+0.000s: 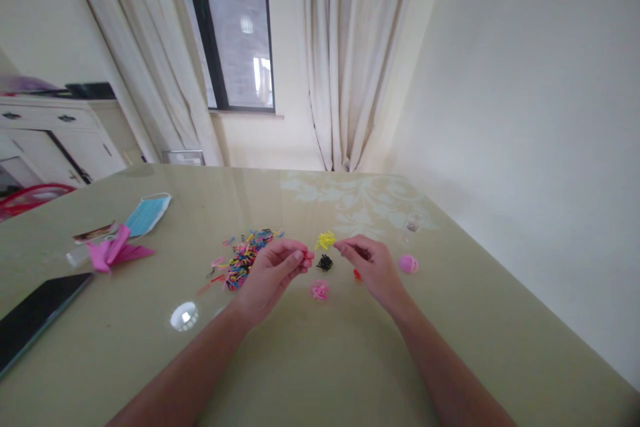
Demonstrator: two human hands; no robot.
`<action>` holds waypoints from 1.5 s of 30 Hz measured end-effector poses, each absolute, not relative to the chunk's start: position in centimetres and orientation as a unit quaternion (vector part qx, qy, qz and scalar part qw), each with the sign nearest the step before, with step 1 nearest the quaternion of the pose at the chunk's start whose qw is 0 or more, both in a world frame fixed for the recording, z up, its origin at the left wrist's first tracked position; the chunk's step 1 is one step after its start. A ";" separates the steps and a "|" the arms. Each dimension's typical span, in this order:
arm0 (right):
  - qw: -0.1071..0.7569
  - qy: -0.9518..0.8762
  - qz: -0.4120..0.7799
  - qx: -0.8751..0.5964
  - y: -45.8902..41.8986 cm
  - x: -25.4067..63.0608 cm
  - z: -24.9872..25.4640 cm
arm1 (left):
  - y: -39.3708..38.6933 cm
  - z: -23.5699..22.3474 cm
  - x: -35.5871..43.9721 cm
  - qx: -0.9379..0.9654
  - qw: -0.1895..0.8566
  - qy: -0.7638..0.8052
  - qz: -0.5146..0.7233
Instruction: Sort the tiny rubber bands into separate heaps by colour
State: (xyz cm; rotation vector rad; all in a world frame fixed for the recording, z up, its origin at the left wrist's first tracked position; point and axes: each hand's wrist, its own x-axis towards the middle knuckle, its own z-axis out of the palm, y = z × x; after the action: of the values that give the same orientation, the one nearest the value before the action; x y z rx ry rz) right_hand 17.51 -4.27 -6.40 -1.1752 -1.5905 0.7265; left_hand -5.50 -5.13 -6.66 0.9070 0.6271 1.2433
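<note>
My left hand (280,275) is closed in a pinch at the right edge of a mixed pile of small coloured rubber bands (243,260). Whatever is between its fingertips is too small to make out. Across a narrow gap, my right hand (367,263) also pinches, its fingertips beside a small heap of yellow rubber bands (325,240); what they hold does not show. Between and below the hands lie a black heap (325,262) and a pink heap (319,290) of bands. Some red bands (357,275) are partly hidden by my right hand.
A round pink-purple object (409,263) lies to the right, with a small clear item (413,223) behind it. At left are a shiny round lid-like piece (184,316), a dark phone or tablet (40,313), a folded pink paper shape (117,252) and a blue face mask (147,215).
</note>
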 end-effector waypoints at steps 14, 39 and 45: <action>0.517 -0.721 0.244 -0.393 -6.8 14.4 -5.6 | -5.2 -7.9 -4.8 0.526 0.571 0.355 0.521; 0.249 -0.720 0.270 -0.589 -3.2 23.6 -5.8 | -1.9 -9.7 -10.0 0.776 0.026 0.591 0.218; 0.280 -0.705 0.251 -0.601 -3.1 23.3 -5.8 | -1.6 -9.9 -9.9 0.768 0.002 0.607 0.203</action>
State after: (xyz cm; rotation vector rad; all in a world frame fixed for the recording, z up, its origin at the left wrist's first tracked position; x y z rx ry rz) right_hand 23.31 -3.08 -5.78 -1.6115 -1.8917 0.6742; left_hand -9.90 -1.64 -9.95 2.4102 1.9053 0.6363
